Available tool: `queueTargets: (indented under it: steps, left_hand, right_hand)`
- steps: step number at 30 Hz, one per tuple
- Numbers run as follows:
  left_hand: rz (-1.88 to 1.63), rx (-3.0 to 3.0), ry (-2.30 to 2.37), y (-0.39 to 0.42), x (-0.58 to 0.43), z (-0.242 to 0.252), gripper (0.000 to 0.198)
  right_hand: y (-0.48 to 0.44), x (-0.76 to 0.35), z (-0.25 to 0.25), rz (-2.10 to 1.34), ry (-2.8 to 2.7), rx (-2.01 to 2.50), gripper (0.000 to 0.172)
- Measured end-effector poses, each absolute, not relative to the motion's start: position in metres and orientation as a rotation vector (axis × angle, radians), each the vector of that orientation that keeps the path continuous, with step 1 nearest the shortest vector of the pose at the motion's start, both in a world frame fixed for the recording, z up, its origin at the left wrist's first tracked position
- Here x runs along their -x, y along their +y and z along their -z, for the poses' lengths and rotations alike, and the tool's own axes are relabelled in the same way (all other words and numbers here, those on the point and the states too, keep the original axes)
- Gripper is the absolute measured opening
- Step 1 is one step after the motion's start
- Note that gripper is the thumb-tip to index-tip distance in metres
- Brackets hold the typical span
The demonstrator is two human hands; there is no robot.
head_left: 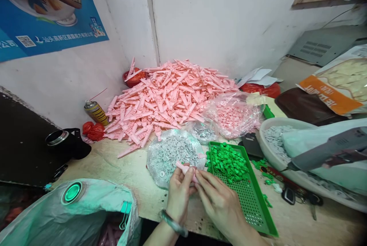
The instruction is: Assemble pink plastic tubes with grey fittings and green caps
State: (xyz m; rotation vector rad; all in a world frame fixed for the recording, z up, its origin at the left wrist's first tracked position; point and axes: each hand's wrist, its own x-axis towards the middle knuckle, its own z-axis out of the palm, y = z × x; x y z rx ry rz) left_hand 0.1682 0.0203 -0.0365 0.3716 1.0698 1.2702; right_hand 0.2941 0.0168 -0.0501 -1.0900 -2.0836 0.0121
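Note:
A pink plastic tube-like part (182, 167) is held up in front of me, its narrow end pointing up and to the left. My left hand (179, 190), with a bangle (173, 224) on the wrist, pinches it near the middle. At the other end the fingers of my right hand (219, 196) close round the same part and hide that end. Just behind my hands lies a clear plastic bag of small grey pieces (169, 154) and metal pins. A green perforated tray (252, 207) holding small green pieces (229, 162) sits beside my right hand.
Against the wall rises a big heap of pink plastic parts (169, 97), with a bag of small pink pieces (229, 116) at its right. An electric screwdriver (329, 148) hangs over a white basin (266, 123). A spray can (96, 111) and an open sack (94, 196) are at the left.

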Motion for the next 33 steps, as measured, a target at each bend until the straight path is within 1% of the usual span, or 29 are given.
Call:
queueTargets:
  steps: [3, 6, 12, 17, 21, 25, 29, 33]
  left_hand:
    - [-1.273, -0.326, 1.095, 0.022, -0.1685, 0.035, 0.049]
    - [-1.272, -0.249, 1.103, 0.0228, -0.1674, 0.0347, 0.049]
    - [-1.229, -0.098, 1.091, 0.0224, -0.1672, 0.0361, 0.035]
    - [-1.211, -0.043, 1.077, 0.0236, -0.1691, 0.035, 0.015]
    - [-1.191, 0.025, 1.073, 0.0237, -0.1716, 0.0351, 0.005]
    - [-1.173, 0.08, 1.091, 0.0205, -0.1747, 0.0362, 0.008]
    - [-1.212, 0.098, 1.117, 0.0189, -0.176, 0.0345, 0.008]
    - [-1.166, 0.128, 1.103, 0.02, -0.1761, 0.0323, 0.008]
  right_hand:
    - [0.0158, -0.2939, 0.0519, -0.003, -2.066, 1.047, 0.034]
    - [0.0142, -0.2921, 0.0539, -0.023, -2.051, 1.017, 0.038]
    - [0.0103, -0.291, 0.0555, -0.005, -2.066, 0.99, 0.041]
    - [0.0101, -0.2955, 0.053, 0.033, -2.118, 1.003, 0.038]
    - [0.0104, -0.2966, 0.0529, 0.067, -2.151, 1.029, 0.036]
    - [0.0086, -0.2974, 0.0558, 0.08, -2.182, 1.038, 0.036]
    - [0.0078, -0.2988, 0.0561, 0.06, -2.2, 1.019, 0.037]
    - [0.0082, -0.2993, 0.0567, 0.075, -2.203, 1.004, 0.039]
